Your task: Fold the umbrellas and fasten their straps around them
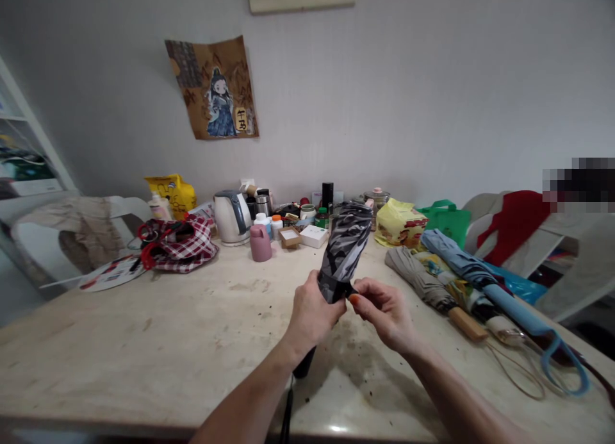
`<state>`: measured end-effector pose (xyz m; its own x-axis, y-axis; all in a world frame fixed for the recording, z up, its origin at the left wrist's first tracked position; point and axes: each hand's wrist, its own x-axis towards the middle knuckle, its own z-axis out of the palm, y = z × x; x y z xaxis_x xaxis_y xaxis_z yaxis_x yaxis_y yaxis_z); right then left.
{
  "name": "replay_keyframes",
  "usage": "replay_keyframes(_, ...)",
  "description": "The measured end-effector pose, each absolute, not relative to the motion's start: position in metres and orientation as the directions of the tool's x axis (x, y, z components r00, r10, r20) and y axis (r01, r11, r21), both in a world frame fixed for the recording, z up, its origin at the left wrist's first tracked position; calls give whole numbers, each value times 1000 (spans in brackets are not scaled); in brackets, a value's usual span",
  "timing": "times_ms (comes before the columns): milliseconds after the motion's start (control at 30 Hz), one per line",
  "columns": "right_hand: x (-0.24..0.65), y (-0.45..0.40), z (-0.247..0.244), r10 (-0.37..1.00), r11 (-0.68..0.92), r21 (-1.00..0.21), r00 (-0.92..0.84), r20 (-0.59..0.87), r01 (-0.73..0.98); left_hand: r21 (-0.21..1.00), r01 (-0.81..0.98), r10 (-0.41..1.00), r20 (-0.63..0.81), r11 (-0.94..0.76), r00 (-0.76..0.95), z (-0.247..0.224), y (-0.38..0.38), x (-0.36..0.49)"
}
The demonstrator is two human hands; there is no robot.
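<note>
A folded umbrella [346, 245] in black, grey and white print is held tilted above the table, its furled canopy pointing up and away. My left hand [312, 312] is wrapped around it near the canopy's lower end. Below that hand the black handle [304, 365] sticks out, with a dark wrist strap hanging from it. My right hand [382, 309] pinches the end of the umbrella's black closing strap [350, 291] between thumb and finger, just right of the canopy. A dark band goes around the canopy there; whether it is fastened cannot be seen.
Several folded umbrellas [423, 280] lie at the right, one with a wooden handle. At the back stand a kettle [231, 216], a pink jug [260, 243], small boxes and bottles, and a yellow bag [400, 223]. A plaid cloth item [185, 245] lies left on the table [192, 341].
</note>
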<state>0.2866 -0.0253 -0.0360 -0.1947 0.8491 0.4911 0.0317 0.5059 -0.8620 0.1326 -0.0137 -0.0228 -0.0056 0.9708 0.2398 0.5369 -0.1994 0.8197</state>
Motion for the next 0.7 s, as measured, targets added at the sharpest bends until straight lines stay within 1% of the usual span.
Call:
replay_keyframes(200, 285, -24, -37, 822, 557, -825, -204, 532, 94, 774, 600, 966, 258, -202, -7, -22, -14, 133)
replay_keyframes(300, 283, -23, -37, 832, 546, -831, -186, 522, 108, 742, 636, 963, 268, -211, 7, -25, -15, 134)
replay_keyframes(367, 281, -22, -40, 845, 530, -839, -164, 510, 124, 695, 686, 957, 290, -216, 8, -28, -16, 135)
replay_keyframes(433, 278, -21, -43, 855, 519, -837, -124, 504, 171, 634, 738, 946, 323, -232, 20, -30, -18, 136)
replay_keyframes(500, 276, -21, -47, 849, 524, -816, -81, 521, 245, 619, 743, 943, 327, -256, 52, -31, -20, 137)
replay_keyframes(567, 277, -21, -48, 828, 552, -779, -83, 555, 298, 685, 678, 954, 287, -268, 87, -31, -20, 137)
replay_keyframes(600, 279, -20, -48, 818, 569, -768, -106, 566, 295, 749, 608, 962, 252, -263, 106, -31, -20, 138)
replay_keyframes(667, 285, -16, -47, 810, 585, -776, -125, 573, 235, 908, 368, 974, 145, -202, 177, -31, -18, 140)
replay_keyframes(700, 288, -13, -47, 816, 576, -792, -94, 570, 201, 968, 216, 971, 81, -131, 225, -32, -16, 141)
